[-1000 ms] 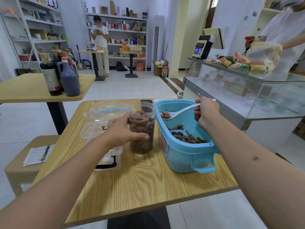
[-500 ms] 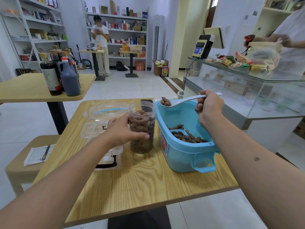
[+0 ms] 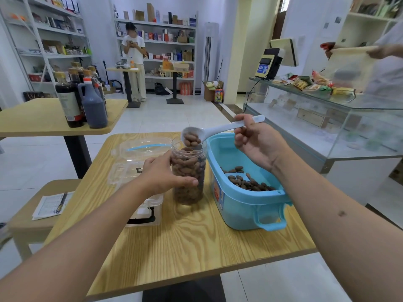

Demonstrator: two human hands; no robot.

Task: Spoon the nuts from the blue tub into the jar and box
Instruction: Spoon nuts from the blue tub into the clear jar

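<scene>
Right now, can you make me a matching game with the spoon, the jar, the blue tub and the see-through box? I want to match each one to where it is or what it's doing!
Things:
1. white spoon
2. jar
3. blue tub
4. clear box

Places or states:
A. behind the left hand, lid open
B. tilted over the jar's mouth, nuts in its bowl
C. only a few nuts left on its bottom
D. nearly full, gripped by the left hand

Pairs: 1-B, 2-D, 3-C, 4-A. The right hand holds the spoon by its handle.
</scene>
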